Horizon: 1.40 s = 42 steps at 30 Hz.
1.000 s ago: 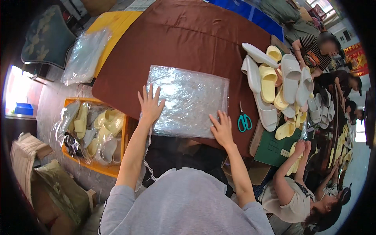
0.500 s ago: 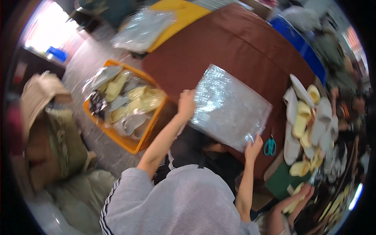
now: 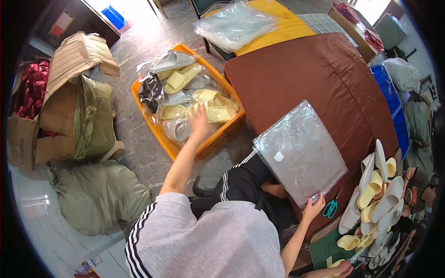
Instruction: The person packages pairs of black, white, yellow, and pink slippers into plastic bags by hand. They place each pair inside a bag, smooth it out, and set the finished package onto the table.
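Over the orange crate (image 3: 172,147) of bagged yellow and grey slippers (image 3: 204,104), the left hand (image 3: 199,121) is reaching with spread, empty fingers, while the right hand (image 3: 313,208) is pinching the clear plastic bags (image 3: 300,150), white-stickered, lying on the brown desk (image 3: 301,74).

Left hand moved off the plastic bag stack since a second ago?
Yes. The left hand has left the plastic bag stack on the brown table and now reaches left into the orange crate.

Our left hand (image 3: 199,121) stretches far out on a straight arm, fingers spread and palm down; our right hand (image 3: 313,208) stays low, fingers curled, pinching
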### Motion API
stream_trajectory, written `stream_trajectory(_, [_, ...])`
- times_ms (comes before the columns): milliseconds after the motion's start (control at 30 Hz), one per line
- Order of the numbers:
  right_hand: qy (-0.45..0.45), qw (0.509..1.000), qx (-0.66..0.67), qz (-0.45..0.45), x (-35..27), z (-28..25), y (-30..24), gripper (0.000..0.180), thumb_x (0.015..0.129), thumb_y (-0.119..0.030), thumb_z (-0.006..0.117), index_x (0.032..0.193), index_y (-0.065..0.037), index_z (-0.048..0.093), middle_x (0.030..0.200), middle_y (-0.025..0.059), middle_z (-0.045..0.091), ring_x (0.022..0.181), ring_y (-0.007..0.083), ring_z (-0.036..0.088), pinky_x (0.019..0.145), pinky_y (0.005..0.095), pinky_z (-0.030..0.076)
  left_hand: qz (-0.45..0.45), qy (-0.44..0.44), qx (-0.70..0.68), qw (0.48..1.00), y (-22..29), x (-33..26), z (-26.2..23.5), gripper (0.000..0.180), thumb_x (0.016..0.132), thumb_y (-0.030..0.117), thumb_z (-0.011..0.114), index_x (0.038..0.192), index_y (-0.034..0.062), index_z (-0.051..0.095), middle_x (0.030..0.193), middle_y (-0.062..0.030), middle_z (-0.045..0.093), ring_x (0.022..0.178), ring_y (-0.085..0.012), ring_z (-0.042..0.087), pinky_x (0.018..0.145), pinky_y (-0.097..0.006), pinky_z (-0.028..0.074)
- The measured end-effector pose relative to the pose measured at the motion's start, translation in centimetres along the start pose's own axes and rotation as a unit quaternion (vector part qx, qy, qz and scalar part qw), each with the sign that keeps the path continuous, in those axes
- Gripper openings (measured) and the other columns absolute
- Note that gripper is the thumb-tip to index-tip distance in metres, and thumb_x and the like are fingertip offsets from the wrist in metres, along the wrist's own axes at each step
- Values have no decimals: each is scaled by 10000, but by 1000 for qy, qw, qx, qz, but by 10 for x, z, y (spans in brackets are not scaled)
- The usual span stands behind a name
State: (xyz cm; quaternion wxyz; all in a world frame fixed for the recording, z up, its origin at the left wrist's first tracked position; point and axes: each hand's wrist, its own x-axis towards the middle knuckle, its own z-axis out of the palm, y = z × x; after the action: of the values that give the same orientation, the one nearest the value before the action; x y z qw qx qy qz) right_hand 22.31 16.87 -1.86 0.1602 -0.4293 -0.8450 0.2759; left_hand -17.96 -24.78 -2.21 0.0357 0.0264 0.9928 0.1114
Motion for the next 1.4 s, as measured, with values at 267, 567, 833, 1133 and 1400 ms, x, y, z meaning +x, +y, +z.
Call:
stream_trajectory(267, [36, 991, -110, -65, 11, -17, -36, 503, 860, -82, 629, 1338, -1, 500, 1452, 267, 364, 1350, 405, 351, 1124, 478, 283, -7, 27, -148, 989, -94, 13, 30, 215, 910, 105, 484, 1042, 83, 653, 1027, -164, 693, 1030, -359, 632, 1053, -594, 307])
stream_trajectory(567, [-155, 946, -62, -279, 23, 32, -126, 408, 866, -109, 631, 1272, -110, 594, 1409, 160, 476, 1314, 380, 415, 1089, 470, 355, 89, 162, -253, 950, -88, 2, -77, 271, 1028, 207, 457, 931, -6, 594, 796, -142, 628, 724, -249, 593, 683, -358, 457])
stream_trajectory(833, [-158, 946, -2, -285, 32, 33, -121, 388, 854, -141, 647, 1238, -112, 611, 1370, 163, 511, 1278, 378, 454, 1067, 465, 382, 245, 333, -294, 861, 26, -18, -248, 196, 950, 70, 499, 1066, -16, 631, 913, -92, 652, 851, -156, 594, 773, -288, 470])
stream_trajectory(1133, [-8, 908, 244, -340, 31, -78, -262, 1048, 647, -390, 867, 1498, -104, 329, 1556, 236, 202, 1438, 445, 181, 1163, 501, 223, 482, 294, -270, 780, 180, -33, -318, 160, 925, 73, 563, 1011, -3, 674, 847, -97, 690, 745, -182, 653, 685, -283, 490])
stream_trajectory(1400, [-136, 903, 304, -273, 4, -102, -253, 657, 728, -84, 768, 1342, -107, 534, 1419, 159, 456, 1125, 332, 599, 884, 362, 525, 625, 64, -346, 697, 297, -65, -310, 177, 934, 110, 576, 997, -7, 693, 949, -134, 713, 804, -285, 692, 725, -320, 535])
